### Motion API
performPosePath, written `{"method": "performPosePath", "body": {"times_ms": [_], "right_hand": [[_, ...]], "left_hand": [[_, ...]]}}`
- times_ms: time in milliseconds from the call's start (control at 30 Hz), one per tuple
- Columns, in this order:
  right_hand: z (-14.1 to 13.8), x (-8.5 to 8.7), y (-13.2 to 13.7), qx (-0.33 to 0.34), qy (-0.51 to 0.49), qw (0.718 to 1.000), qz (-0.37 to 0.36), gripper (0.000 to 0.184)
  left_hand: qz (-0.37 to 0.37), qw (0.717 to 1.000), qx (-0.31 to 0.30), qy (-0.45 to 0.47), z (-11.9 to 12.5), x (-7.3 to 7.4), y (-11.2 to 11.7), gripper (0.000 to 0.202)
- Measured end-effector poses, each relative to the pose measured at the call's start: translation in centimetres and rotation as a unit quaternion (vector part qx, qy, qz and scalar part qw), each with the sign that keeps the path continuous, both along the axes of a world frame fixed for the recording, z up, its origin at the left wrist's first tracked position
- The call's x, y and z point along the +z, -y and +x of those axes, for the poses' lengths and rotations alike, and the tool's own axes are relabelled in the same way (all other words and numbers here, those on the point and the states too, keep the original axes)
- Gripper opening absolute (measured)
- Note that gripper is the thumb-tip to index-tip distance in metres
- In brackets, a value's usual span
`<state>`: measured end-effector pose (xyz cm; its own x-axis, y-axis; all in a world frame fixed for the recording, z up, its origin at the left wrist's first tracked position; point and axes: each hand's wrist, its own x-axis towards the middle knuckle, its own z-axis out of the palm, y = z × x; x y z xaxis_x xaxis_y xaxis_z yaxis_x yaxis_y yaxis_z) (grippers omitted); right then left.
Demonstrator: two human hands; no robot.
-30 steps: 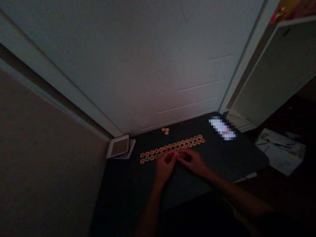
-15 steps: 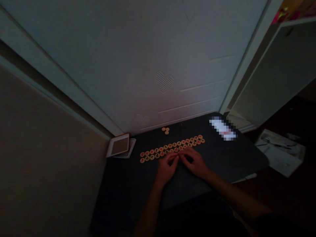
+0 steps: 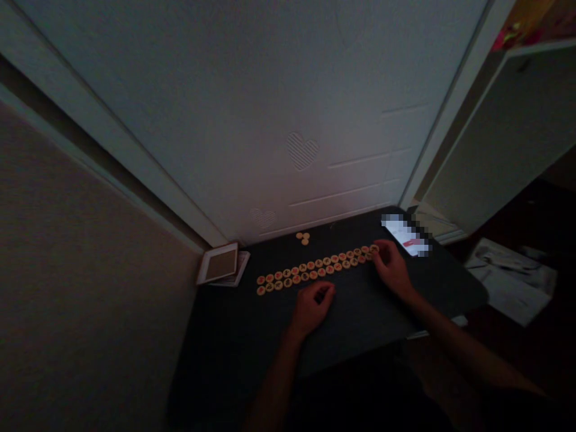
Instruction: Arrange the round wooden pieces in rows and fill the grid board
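Note:
A double row of several round wooden game discs point(image 3: 315, 270) with red and black marks runs slantwise across a dark table point(image 3: 252, 336). My right hand point(image 3: 392, 267) rests at the row's right end, its fingertips pinched at the last disc there. My left hand point(image 3: 314, 306) lies just in front of the row's middle with its fingers curled under, touching no disc that I can see. A little cluster of plain discs point(image 3: 303, 237) sits apart behind the row, near the wall.
A shallow white box with its lid point(image 3: 220, 266) stands at the table's back left corner. A blurred-out phone or card point(image 3: 406, 235) lies at the back right. A white panelled wall rises behind. Papers point(image 3: 510, 279) lie on the floor to the right.
My right hand has slid from the middle of the row to its right end. My left hand has drawn back a little toward me and curled.

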<state>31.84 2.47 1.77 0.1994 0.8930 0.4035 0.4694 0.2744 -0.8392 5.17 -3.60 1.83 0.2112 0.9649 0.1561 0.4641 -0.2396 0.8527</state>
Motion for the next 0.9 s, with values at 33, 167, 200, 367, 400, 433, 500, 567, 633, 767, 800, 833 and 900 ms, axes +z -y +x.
{"method": "performPosePath", "body": {"times_ms": [33, 167, 200, 367, 400, 433, 500, 567, 633, 767, 800, 833, 900], "right_hand": [[0.9, -0.1, -0.6, -0.011, 0.004, 1.0, -0.011, 0.042], [3.4, -0.5, -2.3, 0.002, 0.09, 0.995, -0.032, 0.04], [3.7, -0.6, -2.6, 0.003, 0.111, 0.993, -0.036, 0.039], [3.9, -1.4, -3.4, -0.012, 0.141, 0.986, -0.083, 0.034], [3.8, -1.4, -3.5, -0.02, 0.145, 0.985, -0.088, 0.033], [3.6, -1.4, -3.7, -0.027, 0.148, 0.984, -0.092, 0.033], [3.3, -1.4, -3.9, -0.032, 0.156, 0.983, -0.093, 0.033], [3.2, -1.5, -4.1, -0.036, 0.162, 0.983, -0.08, 0.035], [3.1, -1.6, -4.3, -0.04, 0.177, 0.982, -0.061, 0.037], [3.3, -2.1, -4.4, -0.044, 0.215, 0.975, -0.03, 0.04], [3.4, -2.2, -4.4, -0.046, 0.219, 0.974, -0.024, 0.041], [3.4, -2.2, -4.4, -0.051, 0.22, 0.974, -0.018, 0.042], [3.3, -2.2, -4.3, -0.061, 0.215, 0.975, -0.005, 0.043]], "left_hand": [[0.001, 1.0, -0.001, -0.007, 0.0, -0.1, 0.0, 0.02], [0.007, 1.0, 0.0, -0.022, -0.1, -0.2, 0.0, 0.02], [0.008, 1.0, 0.003, -0.021, -0.1, -0.2, 0.0, 0.019], [0.01, 1.0, 0.007, -0.024, 0.0, 0.0, 0.1, 0.018], [0.01, 1.0, 0.007, -0.027, 0.0, 0.0, 0.1, 0.018], [0.01, 0.999, 0.008, -0.031, 0.0, 0.1, 0.1, 0.018], [0.01, 0.999, 0.009, -0.033, 0.0, 0.2, 0.1, 0.018], [0.01, 0.999, 0.007, -0.033, 0.0, 0.3, 0.1, 0.018], [0.01, 1.0, 0.004, -0.03, 0.0, 0.5, 0.1, 0.018], [0.006, 1.0, 0.002, -0.024, 0.0, 0.7, 0.1, 0.018], [0.005, 1.0, 0.003, -0.026, 0.1, 0.8, 0.1, 0.017], [0.004, 1.0, 0.005, -0.027, 0.1, 0.8, 0.1, 0.017], [0.003, 1.0, 0.01, -0.026, 0.1, 0.8, 0.1, 0.017]]}}
